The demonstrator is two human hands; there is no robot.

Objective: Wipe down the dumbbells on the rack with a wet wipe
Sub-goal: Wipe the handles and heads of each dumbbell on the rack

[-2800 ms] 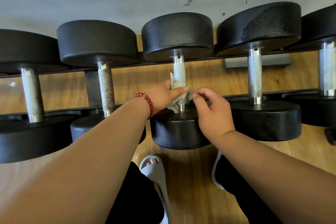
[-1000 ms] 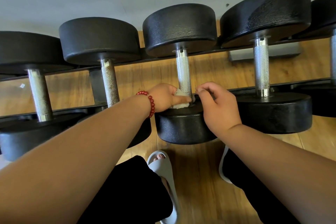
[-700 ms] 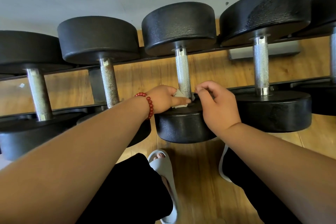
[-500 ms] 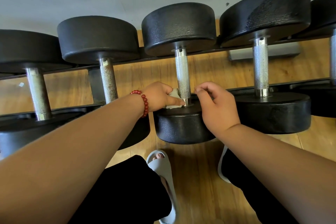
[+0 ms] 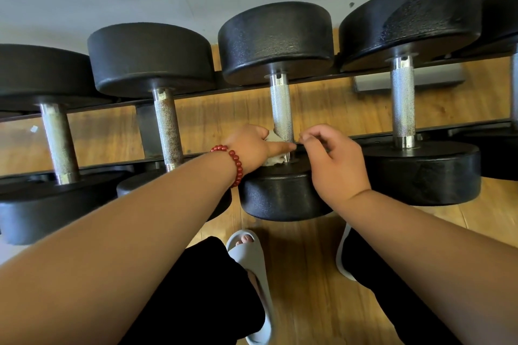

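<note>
A: Where to find the crumpled white wet wipe [image 5: 276, 160]?
B: Pressed to the low end of the knurled steel handle of the middle black round-headed dumbbell [image 5: 281, 109], gripped in the left hand [image 5: 249, 145] beyond a red bead bracelet [image 5: 235, 162].
A: And the right hand [image 5: 335, 161]?
B: Just beside that handle, fingers curled, tips close together; impossible to tell whether pinching anything.
A: Dumbbell resting where?
B: Across dark metal rack rails [image 5: 372, 136], above wooden floor [image 5: 308, 274].

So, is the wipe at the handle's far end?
No, the left hand holds the wipe against the handle down by the near head.
</note>
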